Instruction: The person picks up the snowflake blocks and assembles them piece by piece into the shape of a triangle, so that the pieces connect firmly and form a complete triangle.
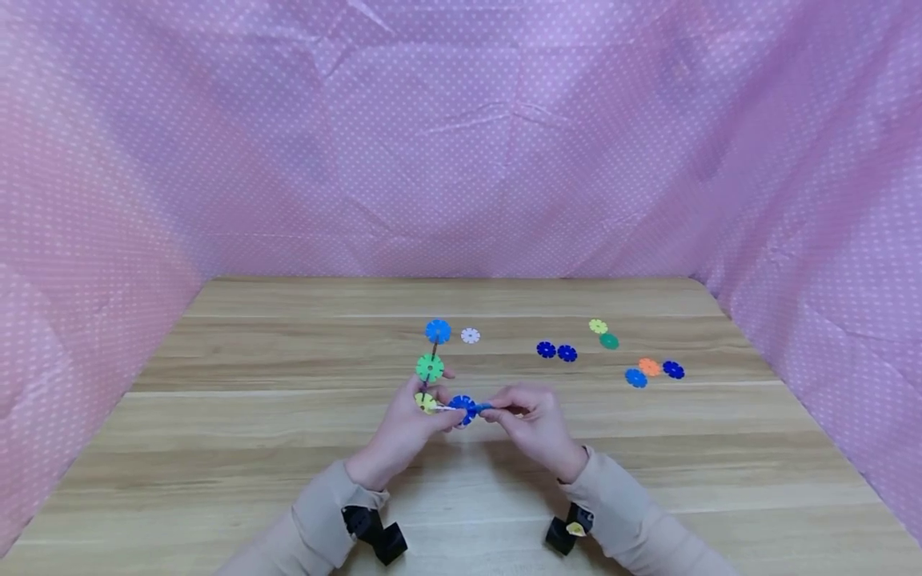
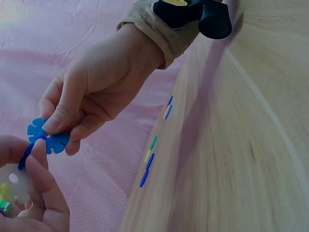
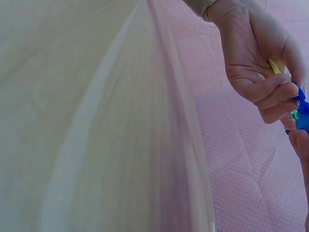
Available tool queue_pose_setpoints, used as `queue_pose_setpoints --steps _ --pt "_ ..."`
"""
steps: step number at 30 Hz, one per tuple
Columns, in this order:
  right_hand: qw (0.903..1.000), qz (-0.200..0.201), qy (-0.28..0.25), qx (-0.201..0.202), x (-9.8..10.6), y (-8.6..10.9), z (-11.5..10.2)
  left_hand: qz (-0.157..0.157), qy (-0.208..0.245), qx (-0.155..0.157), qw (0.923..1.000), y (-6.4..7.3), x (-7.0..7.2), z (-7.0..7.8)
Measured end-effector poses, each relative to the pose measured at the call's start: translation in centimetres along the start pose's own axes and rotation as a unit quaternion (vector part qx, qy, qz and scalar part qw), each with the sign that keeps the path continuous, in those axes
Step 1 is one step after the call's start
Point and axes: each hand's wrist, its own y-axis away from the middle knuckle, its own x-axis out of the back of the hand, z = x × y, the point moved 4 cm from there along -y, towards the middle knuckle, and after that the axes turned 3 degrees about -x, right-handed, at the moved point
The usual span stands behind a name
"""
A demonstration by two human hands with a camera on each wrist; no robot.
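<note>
My left hand (image 1: 398, 426) grips a chain of slotted plastic snowflake discs, pinching it near a dark blue disc (image 1: 463, 408). From there the chain runs through a white disc seen edge-on, a yellow disc (image 1: 425, 402), a green disc (image 1: 430, 367) and a blue disc (image 1: 438, 331) at its far end, with dark edge-on pieces between. Opposite, my right hand (image 1: 539, 426) pinches a lighter blue disc (image 2: 58, 143) between thumb and fingers. That disc meets the dark blue one at its edge; how deep the slots engage is hidden by fingertips.
On the wooden table (image 1: 252, 448) lie loose discs: white (image 1: 471, 336), two dark blue (image 1: 557, 351), yellow (image 1: 598, 326), green (image 1: 609, 341), orange (image 1: 649, 366), blue (image 1: 636, 378) and dark blue (image 1: 673, 370). Pink dotted cloth (image 1: 461, 160) hangs around the table's back and sides.
</note>
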Motion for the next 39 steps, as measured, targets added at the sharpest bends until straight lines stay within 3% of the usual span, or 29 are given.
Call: queue_pose_setpoints --steps 5,14,26,32,39 --pt "0.9994 -0.023 0.025 -0.011 0.0 -0.1 0.0 -0.016 -0.01 0.002 0.9998 -0.3 0.4 0.0" --pt "0.9962 -0.052 0.033 -0.062 0.3 -0.4 0.4 -0.004 -0.006 0.008 0.9999 -0.5 0.6 -0.2" --pt "0.9758 -0.078 0.05 -0.198 1.5 -2.2 3.9 0.067 -0.023 0.008 0.9974 -0.2 2.5 -0.2" --pt "0.9551 -0.112 0.132 -0.241 1.2 -3.6 6.0 0.071 -0.021 0.011 0.9972 0.1 3.7 -0.2" --pt "0.9231 -0.181 0.27 -0.206 0.1 -6.1 7.5 0.082 -0.028 0.005 0.9963 0.0 4.7 0.2"
